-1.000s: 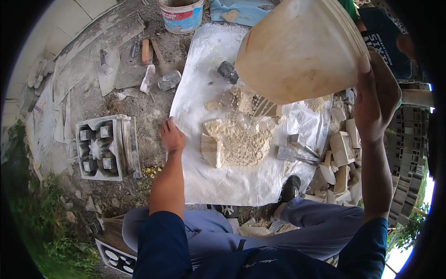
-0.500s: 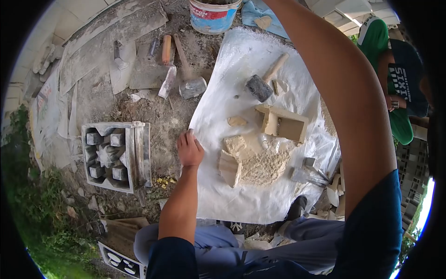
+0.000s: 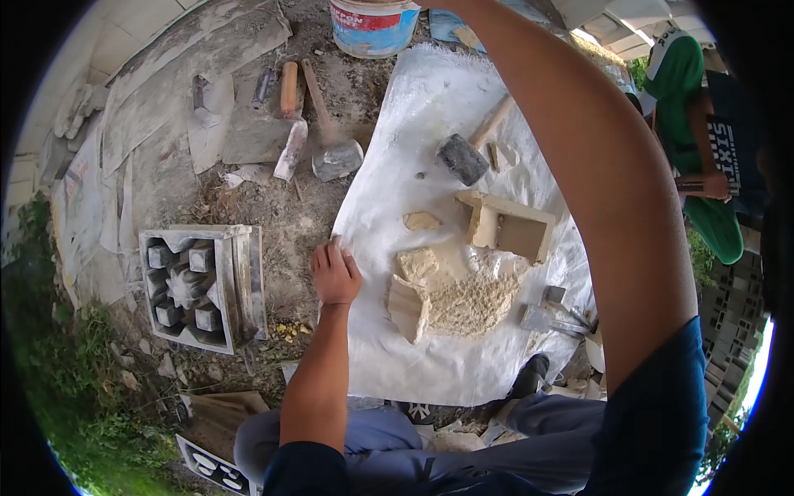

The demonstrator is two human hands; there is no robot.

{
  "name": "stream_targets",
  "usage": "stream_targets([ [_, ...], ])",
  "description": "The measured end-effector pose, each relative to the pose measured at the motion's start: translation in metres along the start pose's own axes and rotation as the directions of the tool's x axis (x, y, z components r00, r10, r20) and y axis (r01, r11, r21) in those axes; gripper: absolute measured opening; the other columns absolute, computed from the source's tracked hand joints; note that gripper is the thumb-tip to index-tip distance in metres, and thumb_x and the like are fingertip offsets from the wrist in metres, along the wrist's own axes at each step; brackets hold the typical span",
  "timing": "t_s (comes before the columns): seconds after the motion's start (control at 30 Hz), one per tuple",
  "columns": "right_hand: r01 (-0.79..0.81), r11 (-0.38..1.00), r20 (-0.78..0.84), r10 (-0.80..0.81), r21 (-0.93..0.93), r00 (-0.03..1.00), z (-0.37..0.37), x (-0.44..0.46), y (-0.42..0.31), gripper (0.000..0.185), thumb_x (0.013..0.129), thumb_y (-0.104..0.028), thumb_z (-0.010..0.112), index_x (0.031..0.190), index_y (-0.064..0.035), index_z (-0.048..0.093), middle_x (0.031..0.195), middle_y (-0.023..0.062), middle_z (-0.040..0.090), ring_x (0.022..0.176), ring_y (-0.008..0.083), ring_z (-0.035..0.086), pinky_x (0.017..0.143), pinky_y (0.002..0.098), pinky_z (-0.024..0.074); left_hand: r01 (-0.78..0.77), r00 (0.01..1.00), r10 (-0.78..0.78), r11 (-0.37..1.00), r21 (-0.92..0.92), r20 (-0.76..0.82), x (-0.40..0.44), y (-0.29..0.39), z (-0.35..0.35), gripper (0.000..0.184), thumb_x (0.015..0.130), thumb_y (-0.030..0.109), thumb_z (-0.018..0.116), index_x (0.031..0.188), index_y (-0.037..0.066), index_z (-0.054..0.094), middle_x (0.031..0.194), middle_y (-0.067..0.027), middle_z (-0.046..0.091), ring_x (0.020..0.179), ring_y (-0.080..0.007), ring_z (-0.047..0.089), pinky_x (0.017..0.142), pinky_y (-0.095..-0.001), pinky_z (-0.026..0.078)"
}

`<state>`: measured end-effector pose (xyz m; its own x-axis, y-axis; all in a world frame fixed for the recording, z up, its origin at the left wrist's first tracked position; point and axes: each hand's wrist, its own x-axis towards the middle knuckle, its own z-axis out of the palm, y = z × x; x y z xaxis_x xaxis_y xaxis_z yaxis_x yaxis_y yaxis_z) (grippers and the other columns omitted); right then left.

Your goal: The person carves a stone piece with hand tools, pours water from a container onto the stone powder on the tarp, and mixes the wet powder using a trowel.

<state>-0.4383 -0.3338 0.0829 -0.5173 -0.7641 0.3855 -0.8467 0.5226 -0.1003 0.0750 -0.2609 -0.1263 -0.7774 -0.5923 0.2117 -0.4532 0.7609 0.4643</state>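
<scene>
My left hand (image 3: 335, 274) is at the left edge of a white woven plastic sheet (image 3: 372, 355), its fingers curled over that edge. My right arm (image 3: 591, 140) stretches across the right side of the sheet to the top of the view, beside a paint bucket (image 3: 374, 31); the hand itself is cut off. On the sheet lie a heap of cream crumbs (image 3: 475, 302), broken cream pieces (image 3: 408, 307) and a hollow cream block (image 3: 523, 235). A mallet (image 3: 463, 159) with a dark head and a wooden handle rests above them.
A grey patterned mould (image 3: 190, 285) stands on the dirt at left. Above it lie an orange-handled trowel (image 3: 289, 89) and another mallet (image 3: 337, 159). Metal tools (image 3: 550, 316) sit at the sheet's right. A person in green trousers (image 3: 713, 219) is at far right.
The view has shifted slightly. My right arm has moved left at the top, nearer the bucket. My left hand stays at the sheet's edge.
</scene>
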Motion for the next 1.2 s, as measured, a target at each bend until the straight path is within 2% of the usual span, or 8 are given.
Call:
stream_targets([
  [0.07, -0.191, 0.957, 0.065, 0.181, 0.218, 0.981, 0.001, -0.013, -0.001, 0.028, 0.091, -0.021, 0.056, 0.088, 0.0009, 0.072, 0.090, 0.0295, 0.069, 0.087, 0.0447, 0.069, 0.076, 0.0528, 0.0550, -0.034, 0.999, 0.034, 0.999, 0.005, -0.025, 0.002, -0.003, 0.000, 0.034, 0.094, 0.018, 0.055, 0.125, 0.003, 0.056, 0.111, -0.0196, 0.058, 0.103, -0.0401, 0.059, 0.088, -0.0516, 0.048],
  [0.13, 0.047, 0.985, -0.091, -0.033, 0.166, 0.995, 0.006, -0.033, -0.001, 0.022, 0.090, -0.019, 0.057, 0.090, -0.0034, 0.073, 0.088, 0.0261, 0.070, 0.082, 0.0439, 0.069, 0.072, 0.0515, 0.0548, -0.040, 0.999, 0.041, 0.999, 0.021, -0.016, 0.000, -0.005, -0.003, 0.036, 0.094, 0.020, 0.055, 0.126, 0.003, 0.055, 0.111, -0.0197, 0.058, 0.103, -0.0403, 0.058, 0.088, -0.0519, 0.048],
  [0.33, -0.079, 0.900, 0.143, 0.019, 0.428, 0.990, -0.020, -0.106, 0.022, 0.021, 0.091, -0.023, 0.061, 0.099, -0.0084, 0.074, 0.093, 0.0225, 0.072, 0.086, 0.0401, 0.070, 0.074, 0.0497, 0.0537, -0.085, 0.996, 0.085, 0.996, 0.033, -0.008, 0.002, -0.002, -0.001, 0.045, 0.094, 0.028, 0.056, 0.131, 0.004, 0.053, 0.112, -0.0201, 0.057, 0.104, -0.0415, 0.057, 0.089, -0.0526, 0.047],
  [0.43, -0.019, 0.799, 0.037, -0.004, 0.601, 0.999, -0.039, -0.151, 0.031, 0.020, 0.089, -0.022, 0.068, 0.102, -0.0078, 0.074, 0.098, 0.0255, 0.072, 0.095, 0.0309, 0.071, 0.087, 0.0433, 0.0534, -0.100, 0.995, 0.101, 0.995, 0.018, -0.021, 0.003, -0.004, 0.000, 0.048, 0.093, 0.032, 0.058, 0.133, 0.004, 0.052, 0.113, -0.0210, 0.056, 0.105, -0.0427, 0.056, 0.090, -0.0525, 0.047],
  [0.63, -0.010, 0.936, 0.060, -0.012, 0.352, 0.998, -0.106, -0.294, 0.027, 0.033, 0.100, -0.026, 0.062, 0.129, -0.0091, 0.065, 0.112, 0.0126, 0.072, 0.094, 0.0255, 0.070, 0.089, 0.0373, 0.0553, -0.051, 0.999, 0.050, 0.999, 0.015, 0.019, -0.002, 0.001, -0.003, 0.053, 0.092, 0.041, 0.061, 0.136, 0.013, 0.053, 0.119, -0.0199, 0.053, 0.108, -0.0436, 0.054, 0.091, -0.0535, 0.046],
  [0.7, -0.099, 0.930, 0.243, 0.011, 0.354, 0.970, -0.144, -0.344, 0.024, 0.032, 0.098, -0.024, 0.063, 0.128, -0.0113, 0.063, 0.126, 0.0154, 0.067, 0.118, 0.0361, 0.063, 0.102, 0.0469, 0.0488, -0.073, 0.997, 0.074, 0.997, -0.027, 0.028, 0.006, 0.002, -0.007, 0.050, 0.096, 0.044, 0.058, 0.136, 0.015, 0.054, 0.121, -0.0198, 0.052, 0.111, -0.0426, 0.053, 0.096, -0.0545, 0.043],
  [0.97, -0.318, 0.908, 0.460, 0.167, 0.274, 0.872, -0.245, -0.512, 0.014, 0.036, 0.098, -0.024, 0.063, 0.132, -0.0111, 0.061, 0.130, 0.0160, 0.065, 0.118, 0.0376, 0.062, 0.100, 0.0459, 0.0496, 0.223, 0.961, -0.151, 0.921, -0.321, 0.232, -0.057, 0.062, -0.051, 0.056, 0.103, 0.053, 0.042, 0.144, 0.017, 0.051, 0.143, -0.0185, 0.049, 0.134, -0.0414, 0.042, 0.113, -0.0556, 0.030],
  [1.2, -0.674, 0.615, 0.447, 0.510, 0.408, 0.735, -0.217, -0.627, -0.011, 0.036, 0.095, -0.020, 0.063, 0.130, -0.0129, 0.064, 0.113, 0.0199, 0.072, 0.104, 0.0380, 0.069, 0.091, 0.0432, 0.0531, 0.213, 0.973, -0.178, 0.937, -0.276, 0.147, -0.145, 0.161, -0.086, 0.056, 0.102, 0.049, 0.048, 0.146, 0.015, 0.048, 0.142, -0.0203, 0.049, 0.133, -0.0418, 0.043, 0.113, -0.0519, 0.031],
])
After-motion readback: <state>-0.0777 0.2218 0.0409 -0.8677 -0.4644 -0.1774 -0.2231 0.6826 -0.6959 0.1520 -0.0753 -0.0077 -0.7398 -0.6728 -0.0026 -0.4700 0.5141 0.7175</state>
